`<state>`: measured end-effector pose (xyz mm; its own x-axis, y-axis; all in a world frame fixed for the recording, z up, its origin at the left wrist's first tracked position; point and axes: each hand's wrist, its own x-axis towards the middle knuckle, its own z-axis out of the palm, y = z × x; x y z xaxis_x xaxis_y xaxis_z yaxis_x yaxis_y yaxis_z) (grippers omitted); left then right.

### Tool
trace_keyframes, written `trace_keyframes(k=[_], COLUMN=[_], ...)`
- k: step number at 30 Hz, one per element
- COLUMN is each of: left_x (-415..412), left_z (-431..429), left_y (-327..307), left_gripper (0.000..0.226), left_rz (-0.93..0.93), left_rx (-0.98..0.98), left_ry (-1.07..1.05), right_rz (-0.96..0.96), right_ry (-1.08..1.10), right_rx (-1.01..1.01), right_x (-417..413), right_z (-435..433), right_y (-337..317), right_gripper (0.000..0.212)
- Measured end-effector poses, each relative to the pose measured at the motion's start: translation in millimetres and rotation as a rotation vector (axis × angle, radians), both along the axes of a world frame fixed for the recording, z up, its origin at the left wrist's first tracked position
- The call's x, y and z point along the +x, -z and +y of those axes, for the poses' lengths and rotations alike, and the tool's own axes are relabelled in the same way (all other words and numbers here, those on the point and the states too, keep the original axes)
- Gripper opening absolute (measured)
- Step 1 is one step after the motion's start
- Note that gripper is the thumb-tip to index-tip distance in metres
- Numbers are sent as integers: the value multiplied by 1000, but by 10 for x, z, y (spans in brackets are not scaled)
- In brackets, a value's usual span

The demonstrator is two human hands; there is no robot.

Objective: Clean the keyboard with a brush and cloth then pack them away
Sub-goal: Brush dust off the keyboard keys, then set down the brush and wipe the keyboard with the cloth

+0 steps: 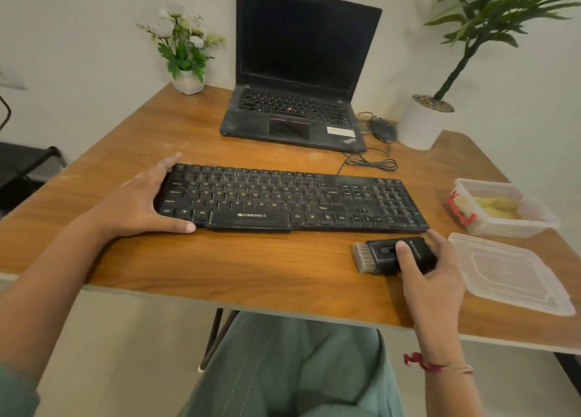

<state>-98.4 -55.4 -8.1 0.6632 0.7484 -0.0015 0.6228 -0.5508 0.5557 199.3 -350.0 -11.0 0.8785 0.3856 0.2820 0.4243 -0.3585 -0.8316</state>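
Note:
A black keyboard (292, 198) lies across the middle of the wooden table (220, 269). My left hand (141, 201) grips its left end, thumb on the front edge and fingers over the back edge. Just in front of the keyboard's right end, a black brush (382, 256) with grey bristles pointing left rests on the table. My right hand (430, 275) is closed around its body, thumb on top. A yellow cloth (496, 206) lies inside a clear plastic box (531, 220) at the right.
The box's clear lid (509, 273) lies at the right front edge. An open black laptop (298, 80) stands behind the keyboard, with a mouse (382, 129) and cables beside it. A flower pot (187, 81) and a white plant pot (421, 124) stand at the back.

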Motion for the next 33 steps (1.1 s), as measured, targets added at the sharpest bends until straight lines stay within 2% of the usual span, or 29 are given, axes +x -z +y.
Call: trace_keyframes(k=[4,9,15,18,21,24,29,33], left_x=[-12,-30,-31,-26,-22,-22,-15,-16], left_z=[-6,21,53,62,59,55,31,31], left_y=[1,27,88,98,91,84,51,47], left_gripper=[135,129,122,125,119,114,112,114], left_rz=[13,-1,-38,-44,-40,-40,-50,-43], left_rx=[-4,2,23,21,-5,-12,-26,-25], left_ry=[-19,9,18,20,15,18,22,17], right_rz=[-69,-107,-39,-54,-115,-197,-232,-247], right_ry=[-22,-43,-100,-193,-196,-82,-45,-164], right_rx=[-109,-165,0,26,19,-186,-752,-913], right_x=[2,0,47,189,523,1149,2051,2190], right_z=[4,22,-116,-187,-183,-101,56,105], right_y=[18,18,-55,-316,-685,-917,-894,-790], right_gripper=[44,44,41,39,27,20,23,30])
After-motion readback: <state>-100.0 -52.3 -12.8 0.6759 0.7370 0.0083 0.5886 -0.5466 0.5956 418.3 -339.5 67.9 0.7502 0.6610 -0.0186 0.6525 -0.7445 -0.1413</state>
